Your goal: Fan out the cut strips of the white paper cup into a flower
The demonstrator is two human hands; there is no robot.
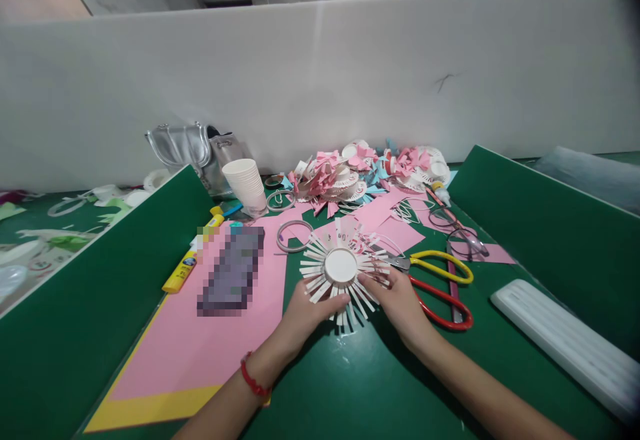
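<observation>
- Cut paper cup (341, 266) sat at the centre of the frame, round base facing the camera, strips fanned out around it.
- Left hand (311, 308) grasped its lower-left strips, thumb on top; right hand (400, 297) pinched the right side near the base.
- Two-sided hold probably kept the cup steady and the strips spread.
- Scissors (411, 262) lay just right of the right hand, handles toward the lower right, likely for easy reach.
- Cup stack (244, 183) leaned at upper left of centre; pile of paper scraps and cut cups (337, 180) sat behind, seemingly pushed back for working room.
- Fingers under the strips were hidden; scissor blade tips were hard to make out behind the strips.
- Dark item (233, 270) at left was pixelated, perhaps a phone; both forearms were cut off at the bottom edge.
</observation>
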